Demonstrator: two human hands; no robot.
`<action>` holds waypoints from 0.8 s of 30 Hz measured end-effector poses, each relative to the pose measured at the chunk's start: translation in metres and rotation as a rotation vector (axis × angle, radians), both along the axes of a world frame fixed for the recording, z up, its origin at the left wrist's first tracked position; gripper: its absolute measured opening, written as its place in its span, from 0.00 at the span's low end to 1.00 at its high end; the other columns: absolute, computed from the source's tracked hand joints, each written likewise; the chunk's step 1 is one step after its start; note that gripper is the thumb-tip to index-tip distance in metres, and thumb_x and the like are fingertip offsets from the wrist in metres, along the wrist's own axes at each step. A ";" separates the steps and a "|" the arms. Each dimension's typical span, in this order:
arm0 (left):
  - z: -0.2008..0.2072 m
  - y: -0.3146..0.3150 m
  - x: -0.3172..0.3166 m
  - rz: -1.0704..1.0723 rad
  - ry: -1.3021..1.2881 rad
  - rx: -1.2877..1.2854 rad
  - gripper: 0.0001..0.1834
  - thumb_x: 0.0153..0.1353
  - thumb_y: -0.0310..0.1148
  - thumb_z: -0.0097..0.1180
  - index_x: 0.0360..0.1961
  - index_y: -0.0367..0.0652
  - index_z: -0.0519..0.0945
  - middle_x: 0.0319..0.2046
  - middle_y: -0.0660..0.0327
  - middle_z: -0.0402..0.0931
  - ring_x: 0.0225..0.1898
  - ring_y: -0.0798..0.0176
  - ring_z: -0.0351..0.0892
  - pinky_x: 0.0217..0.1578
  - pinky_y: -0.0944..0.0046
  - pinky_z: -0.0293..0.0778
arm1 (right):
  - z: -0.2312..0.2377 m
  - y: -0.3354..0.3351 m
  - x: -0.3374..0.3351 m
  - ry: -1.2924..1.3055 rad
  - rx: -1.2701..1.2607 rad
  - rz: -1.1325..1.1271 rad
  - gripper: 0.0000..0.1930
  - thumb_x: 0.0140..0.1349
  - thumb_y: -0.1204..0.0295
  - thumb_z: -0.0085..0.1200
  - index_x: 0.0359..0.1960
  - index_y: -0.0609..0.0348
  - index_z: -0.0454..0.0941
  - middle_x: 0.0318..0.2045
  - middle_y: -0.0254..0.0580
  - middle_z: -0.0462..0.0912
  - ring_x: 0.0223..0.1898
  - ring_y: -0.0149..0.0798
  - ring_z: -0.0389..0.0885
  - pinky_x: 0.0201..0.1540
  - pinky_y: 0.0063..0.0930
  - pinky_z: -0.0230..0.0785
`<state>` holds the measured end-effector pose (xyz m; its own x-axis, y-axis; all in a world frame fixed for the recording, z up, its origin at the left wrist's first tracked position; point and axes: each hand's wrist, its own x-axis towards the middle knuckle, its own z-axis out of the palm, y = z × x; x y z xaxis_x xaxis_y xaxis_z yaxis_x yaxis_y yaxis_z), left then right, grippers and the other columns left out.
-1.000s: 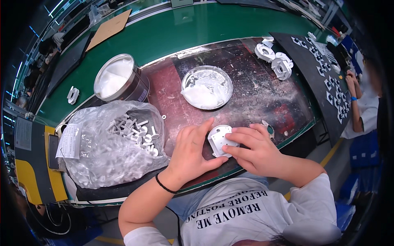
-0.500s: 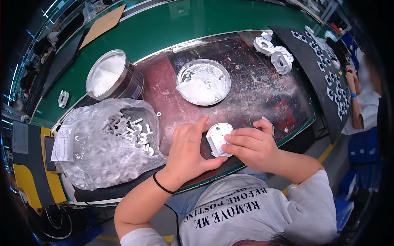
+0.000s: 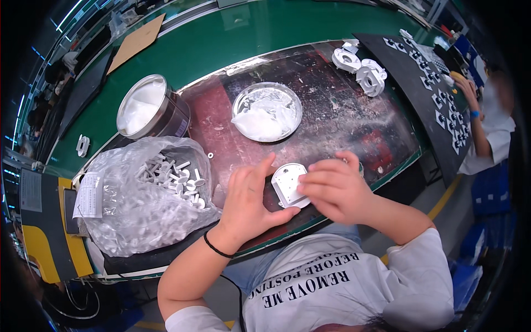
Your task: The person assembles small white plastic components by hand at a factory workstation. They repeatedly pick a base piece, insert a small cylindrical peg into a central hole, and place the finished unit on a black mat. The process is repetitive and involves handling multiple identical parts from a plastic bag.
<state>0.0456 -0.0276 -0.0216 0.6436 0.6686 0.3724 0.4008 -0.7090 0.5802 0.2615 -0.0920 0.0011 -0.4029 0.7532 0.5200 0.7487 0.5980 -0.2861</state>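
A white, round-ended plastic housing (image 3: pixel 287 183) with small holes in its flat face lies at the table's front edge. My left hand (image 3: pixel 243 193) grips it from the left, thumb along its near edge and index finger by its far edge. Over the right side of the housing is my right hand (image 3: pixel 338 187), its fingertips bunched against the face; whatever they pinch, if anything, is hidden. Beyond my hands stands a round metal dish (image 3: pixel 294 119) holding white grease-like paste. A small white ring (image 3: pixel 210 155) lies left of it.
At left, a clear plastic bag (image 3: pixel 127 221) holds many white stemmed plastic pieces (image 3: pixel 180 178). Behind it leans a metal tin (image 3: pixel 180 113) of white paste. White housings (image 3: pixel 370 77) sit at the far right, beside a black board (image 3: pixel 398 77) of small parts. A co-worker's hand (image 3: pixel 467 91) reaches there.
My fingers have shifted slightly on the housing, which stays between my hands. The whole view has moved a little. At right, the co-worker's hand has moved up toward the board's far end.
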 end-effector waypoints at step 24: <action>0.003 -0.001 0.002 -0.002 0.002 -0.035 0.52 0.34 0.44 0.72 0.62 0.40 0.59 0.44 0.56 0.74 0.46 0.52 0.68 0.50 0.54 0.61 | 0.003 -0.013 0.011 -0.255 0.112 -0.060 0.14 0.47 0.68 0.59 0.38 0.47 0.81 0.41 0.24 0.78 0.49 0.31 0.71 0.59 0.42 0.47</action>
